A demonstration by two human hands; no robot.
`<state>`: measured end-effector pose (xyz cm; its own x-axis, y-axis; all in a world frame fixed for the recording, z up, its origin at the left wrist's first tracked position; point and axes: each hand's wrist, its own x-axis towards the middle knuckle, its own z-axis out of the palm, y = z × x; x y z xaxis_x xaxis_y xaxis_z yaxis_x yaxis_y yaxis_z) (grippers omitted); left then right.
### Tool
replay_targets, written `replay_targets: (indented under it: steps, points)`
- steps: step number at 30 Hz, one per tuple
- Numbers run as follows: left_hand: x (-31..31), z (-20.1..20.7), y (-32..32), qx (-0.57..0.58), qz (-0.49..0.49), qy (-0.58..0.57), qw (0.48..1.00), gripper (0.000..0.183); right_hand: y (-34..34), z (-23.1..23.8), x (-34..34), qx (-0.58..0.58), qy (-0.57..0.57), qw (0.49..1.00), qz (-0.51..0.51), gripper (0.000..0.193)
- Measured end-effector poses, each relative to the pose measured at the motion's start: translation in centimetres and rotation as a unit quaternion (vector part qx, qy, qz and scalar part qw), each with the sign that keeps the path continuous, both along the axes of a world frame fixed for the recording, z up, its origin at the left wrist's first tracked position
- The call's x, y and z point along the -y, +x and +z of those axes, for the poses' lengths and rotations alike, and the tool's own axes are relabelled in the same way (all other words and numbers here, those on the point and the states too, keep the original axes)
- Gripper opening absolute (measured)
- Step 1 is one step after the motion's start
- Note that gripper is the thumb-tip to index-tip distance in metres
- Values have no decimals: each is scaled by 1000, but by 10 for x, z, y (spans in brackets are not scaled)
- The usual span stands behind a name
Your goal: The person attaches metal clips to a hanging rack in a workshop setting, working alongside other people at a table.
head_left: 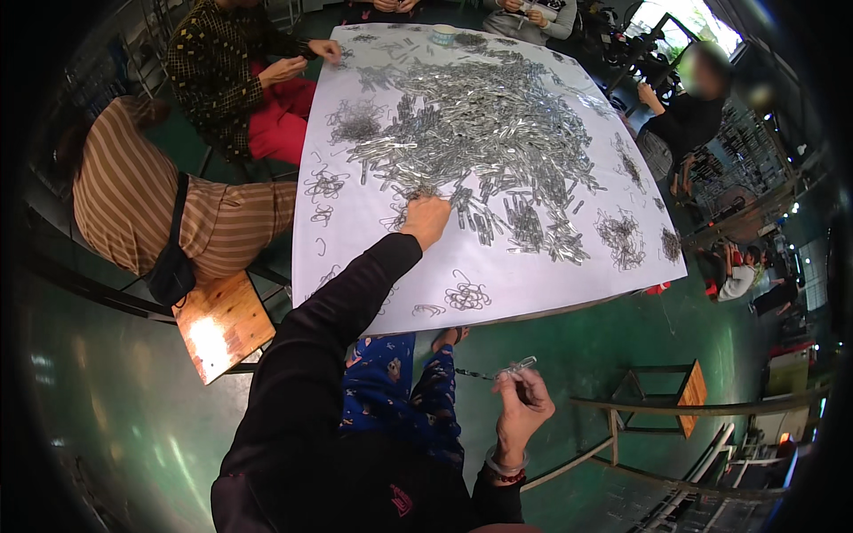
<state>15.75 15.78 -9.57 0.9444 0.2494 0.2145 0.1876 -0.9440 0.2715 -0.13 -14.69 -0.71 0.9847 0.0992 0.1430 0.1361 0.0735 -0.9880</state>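
Note:
My left hand (427,220) reaches over the white-topped table (355,258), fingers closed and pointing down at the near left edge of a large heap of shiny elongated metal pieces (498,115). Whatever is in its fingertips is hidden. Bent wire hooks (325,184) lie in a loose group to its left. Off the table's near edge, my right hand (521,410) is raised and pinches a shiny elongated metal piece (526,364). A thin dark strip (474,374), chain-like, sticks out leftward from those fingers.
More wire hooks (466,296) lie near the table's front edge, with darker wire clusters (620,238) at the right. People sit around the table, one in a striped top (124,195) at the left. A wooden stool (222,327) and a metal-framed stool (691,400) stand nearby.

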Motion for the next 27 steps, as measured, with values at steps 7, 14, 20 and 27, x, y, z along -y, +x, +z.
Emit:
replay_targets:
  steps: [7, 14, 20, 27]
  points:
    - [0, 14, -8, 105, 5, 12, 994, 14, -9, 4, -1, 16, -19, 1000, -16, 19]
    - [33, 94, -74, 140, -109, -240, 955, 14, -15, 16, -4, 29, -33, 998, -34, 26]
    - [134, 154, -186, 143, -206, -442, 861, 9, -20, 23, -10, 57, -72, 994, -55, 32]
    - [160, 147, -172, 241, -244, -367, 864, 10, -17, 40, -13, 72, -3, 996, -56, 28]
